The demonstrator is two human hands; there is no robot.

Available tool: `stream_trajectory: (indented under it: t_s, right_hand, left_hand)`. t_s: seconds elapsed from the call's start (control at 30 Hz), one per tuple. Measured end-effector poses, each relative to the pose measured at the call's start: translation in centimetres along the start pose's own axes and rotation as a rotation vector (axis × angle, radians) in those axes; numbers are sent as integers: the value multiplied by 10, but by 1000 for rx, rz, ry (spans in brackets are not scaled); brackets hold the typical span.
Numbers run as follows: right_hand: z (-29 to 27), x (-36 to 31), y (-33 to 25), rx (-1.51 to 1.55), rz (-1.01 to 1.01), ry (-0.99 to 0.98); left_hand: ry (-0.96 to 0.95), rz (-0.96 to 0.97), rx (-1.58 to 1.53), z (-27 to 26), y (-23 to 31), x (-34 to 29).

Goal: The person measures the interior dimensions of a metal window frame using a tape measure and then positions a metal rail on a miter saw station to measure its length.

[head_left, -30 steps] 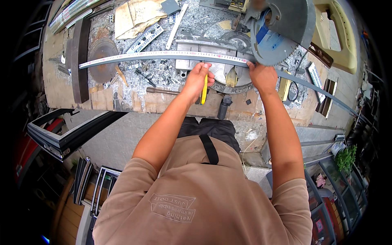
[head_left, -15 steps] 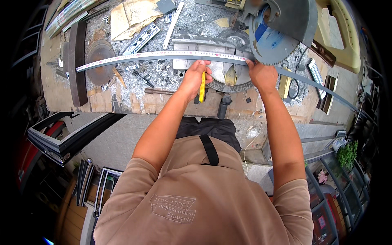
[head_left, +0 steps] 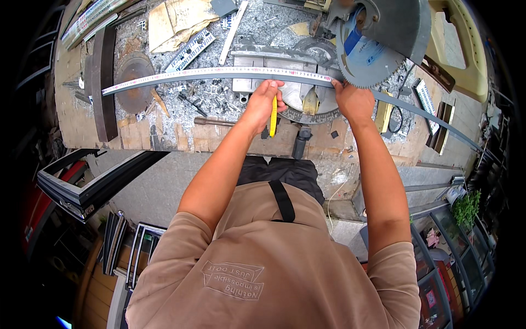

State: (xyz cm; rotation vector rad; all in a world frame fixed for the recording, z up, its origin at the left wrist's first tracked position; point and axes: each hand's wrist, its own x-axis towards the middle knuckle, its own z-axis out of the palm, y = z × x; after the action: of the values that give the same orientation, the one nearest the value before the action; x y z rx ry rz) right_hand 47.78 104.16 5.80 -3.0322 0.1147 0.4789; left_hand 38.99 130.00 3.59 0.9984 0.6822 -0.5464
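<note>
A long grey strip (head_left: 219, 78) lies across the bench, with a white measuring tape (head_left: 181, 75) along its upper side. My left hand (head_left: 263, 105) has its fingertips at the near edge of the strip. From its curled fingers a slim, ridged yellow thing (head_left: 273, 118) points toward me; its kind is unclear. My right hand (head_left: 355, 103) closes on the strip and the tape's right end, just beside the saw blade (head_left: 364, 60). Beneath the strip, between my hands, is the metal saw base (head_left: 293, 98). The strip continues past my right hand to the far right.
The saw's guard (head_left: 402, 27) and cream housing (head_left: 466, 60) rise at the upper right. A dark bar (head_left: 104, 85) supports the strip's left end. A loose circular blade (head_left: 134, 82), cardboard (head_left: 178, 24) and metal scraps cover the bench. Black frames (head_left: 90, 189) stand at lower left.
Hardly anything differs. My right hand and the saw appear shifted very slightly to the right in view, and the yellow thing looks thinner, as if turned a little.
</note>
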Motion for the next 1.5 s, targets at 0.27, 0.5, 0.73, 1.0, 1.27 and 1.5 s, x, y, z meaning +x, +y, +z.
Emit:
stream_trajectory:
  t_s: [0.27,0.5,0.73,1.0,1.27,1.5]
  right_hand:
    - [-7,-2,-4,-3,-43,-9]
    - [-11,-3,-6,-26,-65,-8]
    - [-16,-6,-10,-40,-102,9]
    - [-13,-6,-8,-26,-108,36]
    - [-10,-5,-6,-47,-110,48]
    - [-4,-4,-2,-28,-115,62]
  left_hand:
    - [23,15,20,4,0,-2]
    - [35,11,27,4,0,-1]
    - [32,-4,26,3,2,-2]
    - [10,-11,12,1,2,-1]
    - [3,-14,12,-2,1,1]
    - [-3,-9,15,-1,3,-1]
